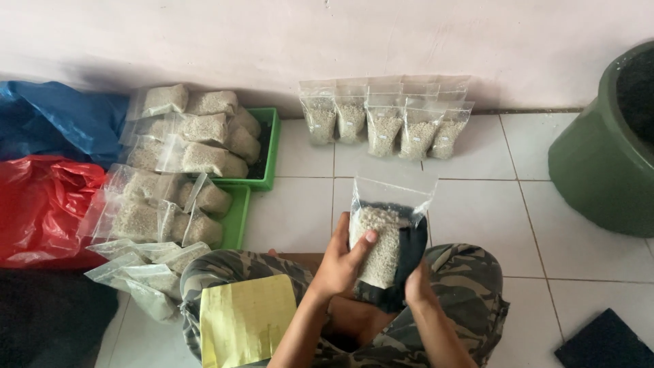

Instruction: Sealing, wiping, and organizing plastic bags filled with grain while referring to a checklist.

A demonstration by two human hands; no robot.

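I hold a clear plastic pouch (381,232) upright over my lap; it is partly filled with pale grain, with a dark layer behind it. My left hand (340,262) wraps its left side, thumb pressed on the front. My right hand (417,285) grips its lower right corner from behind. My legs in camouflage trousers (470,286) are crossed beneath. A yellow-green flat bag (246,319) rests on my left knee.
Several filled pouches (385,123) lean against the wall ahead. More filled pouches (184,146) pile on green trays (267,146) at the left, beside red (41,204) and blue (61,119) plastic bags. A green tub (603,157) stands at the right; a dark mat (606,344) lies nearby.
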